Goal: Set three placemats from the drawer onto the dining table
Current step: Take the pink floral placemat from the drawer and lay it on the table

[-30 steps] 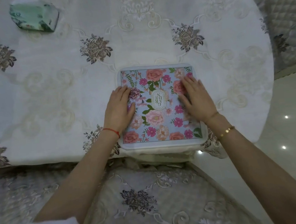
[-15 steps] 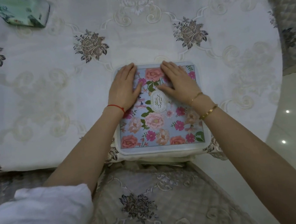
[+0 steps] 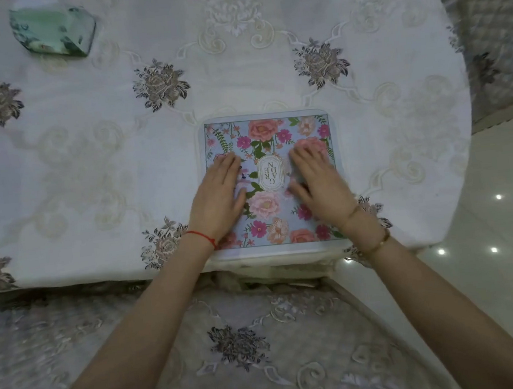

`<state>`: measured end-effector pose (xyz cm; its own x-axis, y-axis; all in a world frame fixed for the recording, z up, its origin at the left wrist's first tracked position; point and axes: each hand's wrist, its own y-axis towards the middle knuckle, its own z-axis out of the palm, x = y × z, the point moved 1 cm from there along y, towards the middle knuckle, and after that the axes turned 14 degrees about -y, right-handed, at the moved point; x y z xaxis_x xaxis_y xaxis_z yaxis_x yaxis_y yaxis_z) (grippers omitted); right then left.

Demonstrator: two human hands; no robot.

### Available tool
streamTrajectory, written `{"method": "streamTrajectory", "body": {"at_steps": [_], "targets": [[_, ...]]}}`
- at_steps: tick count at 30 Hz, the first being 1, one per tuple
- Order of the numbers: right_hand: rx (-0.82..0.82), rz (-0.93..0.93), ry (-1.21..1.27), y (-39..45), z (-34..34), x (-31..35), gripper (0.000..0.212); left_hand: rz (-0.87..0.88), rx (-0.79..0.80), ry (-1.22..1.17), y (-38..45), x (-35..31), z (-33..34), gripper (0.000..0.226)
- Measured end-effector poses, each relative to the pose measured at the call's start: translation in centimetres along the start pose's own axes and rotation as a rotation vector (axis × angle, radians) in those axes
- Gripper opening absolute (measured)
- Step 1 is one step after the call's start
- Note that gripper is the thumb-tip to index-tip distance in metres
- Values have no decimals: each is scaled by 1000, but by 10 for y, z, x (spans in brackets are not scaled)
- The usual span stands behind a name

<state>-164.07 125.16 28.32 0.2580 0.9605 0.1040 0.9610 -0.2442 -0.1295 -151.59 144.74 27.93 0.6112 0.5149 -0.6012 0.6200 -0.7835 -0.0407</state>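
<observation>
Head view. I see both hands lying flat, palms down, on the placemat (image 3: 271, 180), gripping nothing. My left hand (image 3: 219, 198) rests on the mat's left half with its fingers straight and together, pointing toward the far edge; a red string (image 3: 201, 236) circles that wrist. My right hand (image 3: 318, 181) rests on the right half, fingers likewise extended and slightly blurred, thumb angled toward the centre; a gold bracelet (image 3: 377, 243) sits on that wrist. Between the two hands the mat's oval label (image 3: 270, 174) shows uncovered.

The mat is square with rounded corners, printed with pink and red flowers on pale blue inside a white border. It lies flat on the table (image 3: 89, 180), at the near edge, right of centre; its near border runs along that edge. I can see only this one mat.

A white cloth (image 3: 394, 69) embroidered with grey-brown roses covers the round table and drapes over the near edge. A green tissue pack (image 3: 53, 32) lies at the far left of the table, well apart from the mat. A chair (image 3: 240, 354) with a matching embroidered cover stands just before the near edge, under my forearms. A second, quilted chair (image 3: 497, 32) stands beyond the table's right edge. Glossy tiled floor (image 3: 504, 215) shows at the right.
</observation>
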Motion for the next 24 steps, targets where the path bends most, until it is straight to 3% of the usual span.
{"method": "streamTrajectory", "body": {"at_steps": [4, 14, 20, 24], "targets": [[31, 25, 54, -7, 13, 20, 64, -41, 38, -9, -12, -12, 18, 60], [55, 177, 37, -69, 9, -35, 68, -122, 24, 73, -59, 16, -7, 62], [8, 23, 75, -85, 7, 38, 65, -42, 95, -13, -81, -23, 8, 59], [29, 5, 102, -86, 28, 73, 59, -80, 113, -1, -94, -45, 27, 60]]}}
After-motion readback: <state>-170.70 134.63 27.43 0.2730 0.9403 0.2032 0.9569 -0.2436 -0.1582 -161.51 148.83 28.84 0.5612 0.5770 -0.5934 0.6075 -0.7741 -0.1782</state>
